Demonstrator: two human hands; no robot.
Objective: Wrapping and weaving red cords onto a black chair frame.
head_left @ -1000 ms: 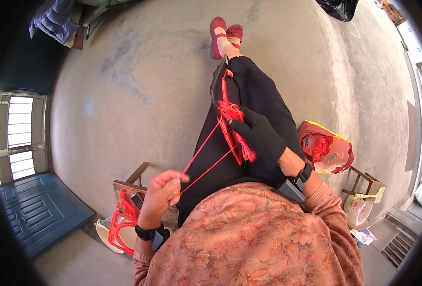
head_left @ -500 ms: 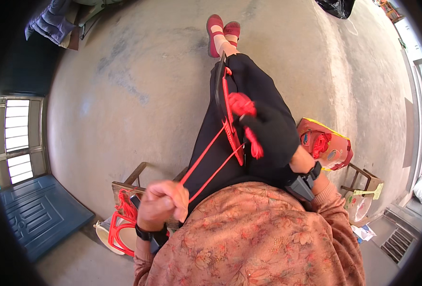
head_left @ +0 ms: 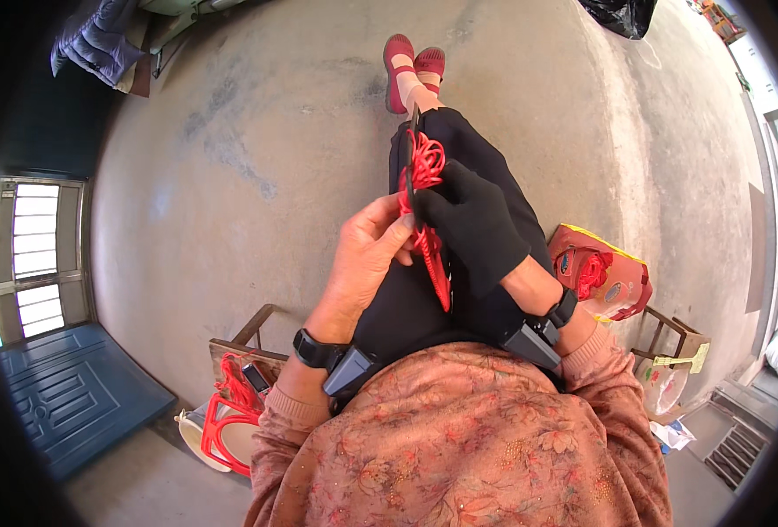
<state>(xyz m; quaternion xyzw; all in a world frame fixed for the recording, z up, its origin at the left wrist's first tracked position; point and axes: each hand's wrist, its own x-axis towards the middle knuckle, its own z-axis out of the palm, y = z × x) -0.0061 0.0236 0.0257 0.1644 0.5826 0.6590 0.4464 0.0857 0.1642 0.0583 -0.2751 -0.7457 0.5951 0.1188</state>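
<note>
Over my lap stands a thin black strip-like piece (head_left: 414, 123), seen nearly edge-on, with red cord (head_left: 435, 272) wound in tight turns along its lower part. My left hand (head_left: 367, 255), bare, pinches at the cord and the strip's edge from the left, thumb and fingers together. From the right, my right hand (head_left: 481, 224) in a black glove closes on a looped bundle of red cord (head_left: 427, 162) against the strip. The gloved fingertips are partly hidden behind the strip and cord.
A red bag (head_left: 613, 290) with more red cord stands at my right, by a wooden stool (head_left: 670, 338). At my left, a wooden stool (head_left: 253, 325) carries red cord and a small dark device (head_left: 255, 378), beside a red plastic frame (head_left: 218, 439). A black plastic bag (head_left: 622, 16) lies far off.
My left hand has moved up and right from near my waist to the strip. The stretched cord strands no longer show. The gloved hand has shifted slightly, with the bundle now higher at the strip.
</note>
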